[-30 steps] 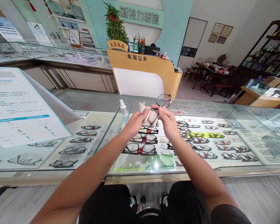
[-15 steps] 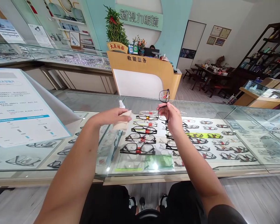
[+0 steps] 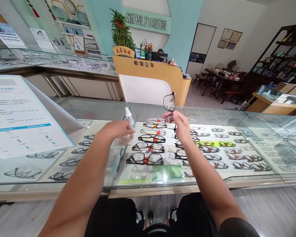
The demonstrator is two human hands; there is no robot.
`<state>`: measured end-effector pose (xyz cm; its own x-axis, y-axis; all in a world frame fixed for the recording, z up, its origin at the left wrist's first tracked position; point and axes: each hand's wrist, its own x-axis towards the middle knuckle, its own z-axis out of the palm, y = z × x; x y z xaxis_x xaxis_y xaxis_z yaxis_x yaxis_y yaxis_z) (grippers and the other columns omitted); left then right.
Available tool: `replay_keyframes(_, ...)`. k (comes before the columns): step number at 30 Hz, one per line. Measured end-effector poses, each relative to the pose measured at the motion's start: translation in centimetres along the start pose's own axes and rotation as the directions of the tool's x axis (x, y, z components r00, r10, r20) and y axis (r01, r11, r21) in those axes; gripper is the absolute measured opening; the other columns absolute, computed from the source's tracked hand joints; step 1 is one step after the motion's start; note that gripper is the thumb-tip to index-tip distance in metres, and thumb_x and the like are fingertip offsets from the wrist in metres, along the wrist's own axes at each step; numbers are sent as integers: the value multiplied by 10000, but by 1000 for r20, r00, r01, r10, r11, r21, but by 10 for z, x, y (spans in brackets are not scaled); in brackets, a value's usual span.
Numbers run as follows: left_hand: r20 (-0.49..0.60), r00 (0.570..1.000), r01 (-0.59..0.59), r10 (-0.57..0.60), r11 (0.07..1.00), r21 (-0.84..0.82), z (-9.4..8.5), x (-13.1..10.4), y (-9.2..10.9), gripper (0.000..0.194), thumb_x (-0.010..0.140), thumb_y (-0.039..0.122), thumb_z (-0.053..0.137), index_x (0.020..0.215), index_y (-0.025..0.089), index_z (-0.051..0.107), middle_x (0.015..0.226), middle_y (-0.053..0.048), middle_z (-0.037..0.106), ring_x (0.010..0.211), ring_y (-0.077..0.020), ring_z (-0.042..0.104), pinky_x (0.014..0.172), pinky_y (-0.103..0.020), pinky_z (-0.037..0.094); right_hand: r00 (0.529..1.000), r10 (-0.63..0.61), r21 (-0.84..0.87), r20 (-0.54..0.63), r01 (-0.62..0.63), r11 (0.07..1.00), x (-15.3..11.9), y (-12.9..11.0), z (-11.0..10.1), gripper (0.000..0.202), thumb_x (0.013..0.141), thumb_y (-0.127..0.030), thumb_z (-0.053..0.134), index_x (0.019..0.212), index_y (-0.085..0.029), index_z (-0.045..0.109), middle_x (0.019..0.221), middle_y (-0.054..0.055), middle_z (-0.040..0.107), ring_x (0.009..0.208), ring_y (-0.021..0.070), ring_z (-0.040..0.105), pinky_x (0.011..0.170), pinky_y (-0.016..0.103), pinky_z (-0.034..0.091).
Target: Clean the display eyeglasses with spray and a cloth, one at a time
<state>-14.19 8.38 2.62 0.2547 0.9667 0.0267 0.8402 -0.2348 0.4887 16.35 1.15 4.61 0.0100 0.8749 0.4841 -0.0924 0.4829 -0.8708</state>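
Observation:
My left hand [image 3: 118, 129] is low over the glass counter, its fingers curled and the thumb close to them. What lies between them, if anything, is hidden. Just behind it stands a white spray bottle [image 3: 129, 115], its lower part covered by the hand; whether they touch I cannot tell. A pale patch, cloth or reflection, shows below the hand. Pinched in my right hand [image 3: 181, 125] is a pair of dark-framed eyeglasses [image 3: 169, 102], raised above the counter and turned upright, one lens above my fingers and the other below.
Under the glass top of the display counter [image 3: 212, 183] lie rows of eyeglasses [image 3: 145, 158]. A large printed sign [image 3: 22, 118] stands at the left. Beyond is a wooden cashier desk [image 3: 182, 85] with a plant and a monitor, and part of a person behind it.
My left hand has lowered slightly and drawn left, uncovering more of the spray bottle; the beige cloth-like piece by its fingers no longer shows there. The eyeglasses have shifted slightly left and turned.

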Motion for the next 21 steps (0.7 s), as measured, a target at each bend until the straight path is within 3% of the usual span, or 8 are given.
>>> replay_keyframes(2,-14,998,56,-55,990,130,-4,-6,17,330,864,510,755,684,238,702,716,-113,730,662,-293,589,718,-383,373,1000,-5,-32,1,5,999,-1,0,0,538,1021,-726,599,906,-237,791,916,61,763,836,215,634,855,383,511)
replay_keyframes(4,-164,983,-62,87,987,151,-2,-11,38,345,988,542,617,948,245,787,992,-129,824,869,-339,690,804,-417,455,999,-8,-29,34,9,1000,-1,2,0,550,1024,-737,593,879,-236,770,875,54,748,828,212,624,853,377,511)
replay_keyframes(5,-285,934,-181,216,973,145,1,-13,48,391,1027,547,579,1136,236,789,1172,-138,830,1013,-351,729,889,-437,496,998,-4,-29,70,6,1000,0,3,-1,553,1024,-736,596,859,-235,764,855,51,741,821,210,618,849,374,510)
replay_keyframes(7,-498,758,-394,421,904,165,11,-16,64,587,1028,577,620,1464,188,674,1527,-184,709,1368,-375,674,1134,-479,493,984,28,-48,175,-20,999,0,3,-1,568,1019,-742,604,828,-232,764,819,46,729,805,207,609,845,368,510)
replay_keyframes(8,-562,682,-449,468,875,182,17,-17,70,717,1002,602,674,1570,170,592,1625,-202,637,1482,-382,609,1217,-496,458,972,52,-65,230,-38,997,0,3,-2,580,1014,-753,605,817,-231,767,803,44,724,797,206,606,840,366,509)
replay_keyframes(10,-601,603,-510,524,833,214,27,-18,75,852,958,636,751,1641,179,525,1646,-203,623,1521,-377,592,1269,-508,438,944,94,-100,315,-65,993,0,3,-2,602,1005,-775,601,804,-232,765,781,40,716,783,206,600,826,364,507)
replay_keyframes(14,-609,578,-547,543,812,204,36,-17,73,770,935,670,794,1537,216,633,1469,-174,762,1365,-362,716,1206,-502,508,913,115,-119,392,-74,990,-2,0,-3,588,1032,-746,580,806,-229,747,773,31,707,767,200,595,798,351,496)
replay_keyframes(21,-687,511,-580,517,797,168,29,-28,89,713,911,648,847,1449,215,668,1413,-170,785,1320,-353,740,1168,-495,540,919,71,-333,388,67,941,-2,-25,-15,534,1120,-632,502,930,-230,799,866,41,751,874,227,670,873,381,500)
